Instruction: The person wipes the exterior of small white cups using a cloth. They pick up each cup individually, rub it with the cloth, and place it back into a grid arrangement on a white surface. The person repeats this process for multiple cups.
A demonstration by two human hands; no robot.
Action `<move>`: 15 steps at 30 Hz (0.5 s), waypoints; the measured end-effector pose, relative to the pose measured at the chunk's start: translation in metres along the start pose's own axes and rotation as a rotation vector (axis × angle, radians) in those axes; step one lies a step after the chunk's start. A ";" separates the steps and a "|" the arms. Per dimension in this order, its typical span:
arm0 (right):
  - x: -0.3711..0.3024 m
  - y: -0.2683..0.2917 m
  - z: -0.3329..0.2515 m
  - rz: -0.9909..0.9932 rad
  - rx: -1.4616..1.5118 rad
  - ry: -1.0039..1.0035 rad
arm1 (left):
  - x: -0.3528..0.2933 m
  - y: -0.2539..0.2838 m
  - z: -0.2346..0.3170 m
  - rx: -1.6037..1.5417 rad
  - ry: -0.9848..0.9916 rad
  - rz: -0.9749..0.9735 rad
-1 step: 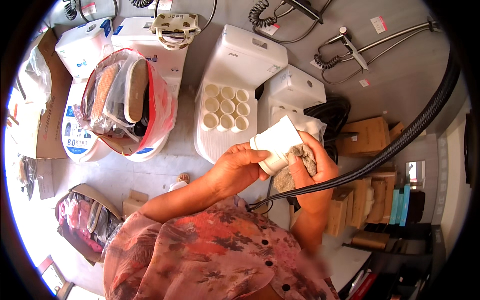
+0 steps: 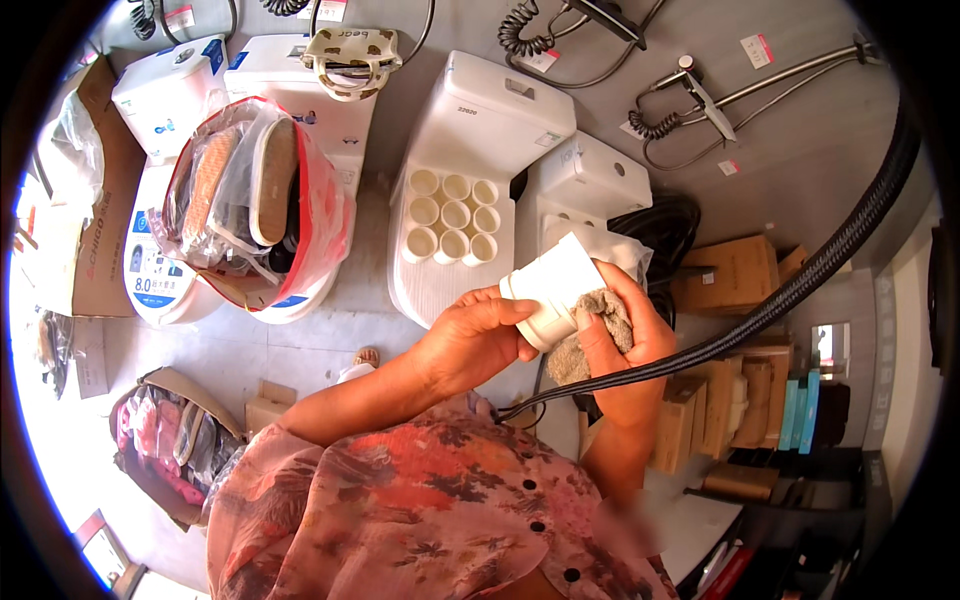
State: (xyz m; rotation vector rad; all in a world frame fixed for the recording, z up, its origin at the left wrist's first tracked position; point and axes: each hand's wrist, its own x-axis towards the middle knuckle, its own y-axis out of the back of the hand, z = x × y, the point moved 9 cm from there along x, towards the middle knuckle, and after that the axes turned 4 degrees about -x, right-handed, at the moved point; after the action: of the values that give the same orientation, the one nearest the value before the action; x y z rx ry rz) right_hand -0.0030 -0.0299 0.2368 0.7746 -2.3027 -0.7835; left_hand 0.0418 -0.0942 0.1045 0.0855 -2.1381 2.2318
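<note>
Head view: two hands (image 2: pixel 465 338) grasping one white cup (image 2: pixel 550 288), one rag (image 2: pixel 608 304); nine cups (image 2: pixel 455 214) beyond.

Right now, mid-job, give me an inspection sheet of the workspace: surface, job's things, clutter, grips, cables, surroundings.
Surface: white toilet lid, closed, bearing nine white cylinders in three rows.
Job's things: white cylindrical piece, held tilted; grey-brown cloth against it.
Clutter: red bag of wrapped footwear at left; cardboard boxes at right.
Grips: left grip closed on the piece's left end; right grip holds the cloth to its other end.
Cables: black braided cable crosses in front of the right wrist; coiled hoses hang on the wall.
Surroundings: grey wall with tags.
</note>
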 end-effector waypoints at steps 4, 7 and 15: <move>-0.004 -0.003 -0.002 -0.007 0.065 -0.019 | -0.003 0.007 -0.002 0.119 -0.042 -0.004; -0.006 0.000 -0.001 0.000 0.061 -0.031 | -0.009 0.004 0.001 0.255 -0.137 0.025; -0.011 -0.004 0.020 0.042 0.135 -0.093 | -0.018 -0.012 0.014 0.710 -0.368 0.022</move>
State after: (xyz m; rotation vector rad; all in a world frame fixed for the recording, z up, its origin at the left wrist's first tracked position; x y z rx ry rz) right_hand -0.0080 -0.0179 0.2172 0.7601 -2.4674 -0.6628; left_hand 0.0607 -0.1080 0.1157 0.5305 -1.3334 3.0588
